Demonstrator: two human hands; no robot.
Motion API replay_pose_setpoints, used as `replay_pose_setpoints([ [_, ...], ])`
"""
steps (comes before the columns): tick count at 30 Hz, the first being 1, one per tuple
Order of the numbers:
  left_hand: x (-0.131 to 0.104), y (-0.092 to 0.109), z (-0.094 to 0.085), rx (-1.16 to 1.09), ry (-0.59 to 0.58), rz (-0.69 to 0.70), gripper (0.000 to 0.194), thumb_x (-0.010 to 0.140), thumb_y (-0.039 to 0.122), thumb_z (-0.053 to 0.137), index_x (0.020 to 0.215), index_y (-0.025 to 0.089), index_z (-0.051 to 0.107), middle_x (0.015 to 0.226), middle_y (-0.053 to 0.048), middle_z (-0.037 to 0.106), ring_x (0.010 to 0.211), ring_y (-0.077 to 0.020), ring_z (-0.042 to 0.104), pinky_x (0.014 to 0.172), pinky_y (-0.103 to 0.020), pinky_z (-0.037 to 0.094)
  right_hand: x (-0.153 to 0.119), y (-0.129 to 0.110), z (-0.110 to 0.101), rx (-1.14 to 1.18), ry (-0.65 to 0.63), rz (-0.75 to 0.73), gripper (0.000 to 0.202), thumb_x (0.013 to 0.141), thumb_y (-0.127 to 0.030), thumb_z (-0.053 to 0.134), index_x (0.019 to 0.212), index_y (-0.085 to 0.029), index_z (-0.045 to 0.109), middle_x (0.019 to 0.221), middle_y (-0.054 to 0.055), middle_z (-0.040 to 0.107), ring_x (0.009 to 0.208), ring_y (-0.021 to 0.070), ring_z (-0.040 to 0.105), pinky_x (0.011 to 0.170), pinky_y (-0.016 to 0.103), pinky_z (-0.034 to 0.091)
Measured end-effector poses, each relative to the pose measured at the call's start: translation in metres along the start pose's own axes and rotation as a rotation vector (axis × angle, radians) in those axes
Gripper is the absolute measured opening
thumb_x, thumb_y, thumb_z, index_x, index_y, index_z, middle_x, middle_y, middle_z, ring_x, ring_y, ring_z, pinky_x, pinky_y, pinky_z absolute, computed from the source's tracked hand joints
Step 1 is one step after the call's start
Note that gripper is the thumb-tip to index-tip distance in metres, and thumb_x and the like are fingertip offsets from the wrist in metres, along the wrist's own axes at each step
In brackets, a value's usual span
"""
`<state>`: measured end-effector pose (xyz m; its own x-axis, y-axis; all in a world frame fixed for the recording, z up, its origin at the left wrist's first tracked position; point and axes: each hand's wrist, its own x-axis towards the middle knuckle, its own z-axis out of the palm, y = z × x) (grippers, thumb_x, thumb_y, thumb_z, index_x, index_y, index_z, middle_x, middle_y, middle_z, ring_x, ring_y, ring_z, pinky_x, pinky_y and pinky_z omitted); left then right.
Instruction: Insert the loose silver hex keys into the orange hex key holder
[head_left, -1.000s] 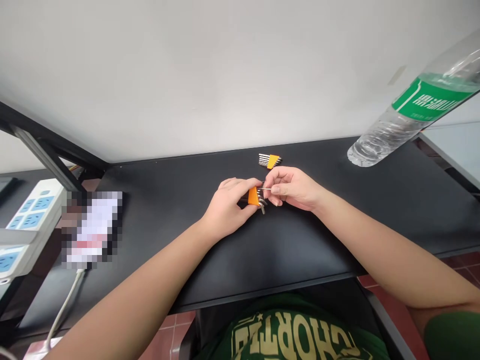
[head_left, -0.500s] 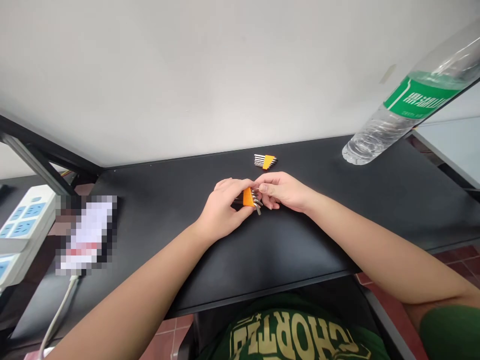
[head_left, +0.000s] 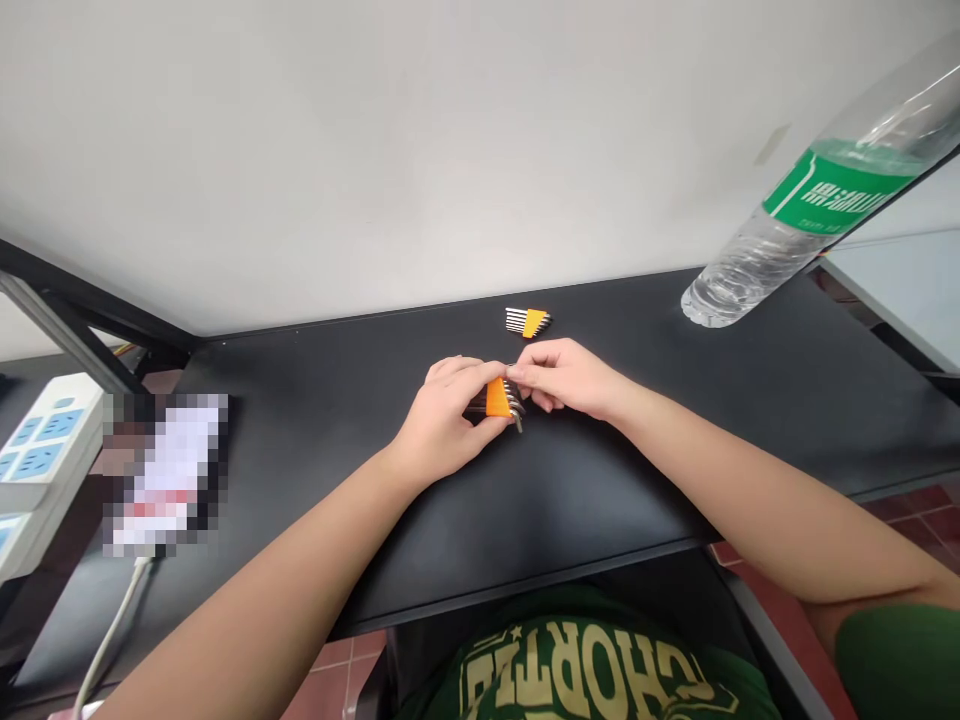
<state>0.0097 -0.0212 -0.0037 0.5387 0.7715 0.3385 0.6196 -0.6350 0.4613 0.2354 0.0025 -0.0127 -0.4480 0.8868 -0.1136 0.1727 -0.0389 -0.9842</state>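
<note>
My left hand point(head_left: 448, 415) is closed around an orange holder point(head_left: 497, 397) that carries several metal hex keys. Their bent ends point(head_left: 516, 402) stick out on the right side of the holder. My right hand point(head_left: 564, 378) touches the upper end of this set, its thumb and index finger pinched at a small key whose shape is mostly hidden. Further back on the black table lies a second orange holder point(head_left: 535, 322) with several hex keys, and neither hand touches it.
A large water bottle point(head_left: 780, 230) with a green label stands at the back right. On the left are a blurred phone point(head_left: 176, 455) with a white cable point(head_left: 112, 630) and a white power strip point(head_left: 56, 440). A wall borders the black table point(head_left: 300, 390) at the back.
The fingers of my right hand have shifted slightly left and up, with the thumb now closer to the top of the held holder. My left hand keeps its grip.
</note>
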Motion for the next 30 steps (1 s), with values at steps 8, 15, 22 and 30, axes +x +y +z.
replay_pose_setpoints([
  [8,0.0,-0.003,0.0,0.012,-0.031,-0.062,0.042,0.087,0.027,0.071,0.127,0.028,0.061,0.122,-0.002,0.072,0.116,-0.0211,0.065,0.117,-0.042,0.044,0.004,0.017,-0.02,-1.001,0.151,-0.312,0.015,0.097,-0.02,0.06,0.106,-0.02,0.072,0.11,0.008,0.065,0.089,0.0182,0.061,0.069,0.03,0.041],
  [15,0.0,-0.003,0.001,0.014,-0.026,-0.064,0.041,0.085,0.028,0.073,0.125,0.028,0.061,0.119,-0.001,0.072,0.111,-0.0193,0.066,0.117,-0.041,0.043,-0.003,0.002,-0.009,-1.112,0.055,-0.03,0.01,0.077,-0.015,0.066,0.072,-0.019,0.06,0.085,0.007,0.064,0.065,0.0165,0.052,0.052,0.03,0.03],
  [22,0.001,-0.005,0.001,0.031,-0.03,-0.071,0.038,0.086,0.03,0.072,0.123,0.027,0.062,0.117,-0.001,0.074,0.107,-0.0194,0.067,0.116,-0.041,0.044,-0.013,-0.009,-0.009,-0.754,0.047,-0.281,0.01,0.079,-0.011,0.059,0.077,-0.02,0.055,0.071,-0.002,0.059,0.062,0.0118,0.05,0.059,0.025,0.034],
  [30,0.0,-0.008,0.003,0.036,-0.014,-0.051,0.038,0.086,0.033,0.072,0.123,0.027,0.061,0.115,-0.001,0.074,0.104,-0.0187,0.069,0.116,-0.041,0.042,-0.017,-0.01,-0.005,-0.708,0.102,-0.506,0.013,0.084,-0.007,0.054,0.08,-0.018,0.057,0.073,-0.002,0.057,0.065,0.0112,0.047,0.063,0.025,0.034],
])
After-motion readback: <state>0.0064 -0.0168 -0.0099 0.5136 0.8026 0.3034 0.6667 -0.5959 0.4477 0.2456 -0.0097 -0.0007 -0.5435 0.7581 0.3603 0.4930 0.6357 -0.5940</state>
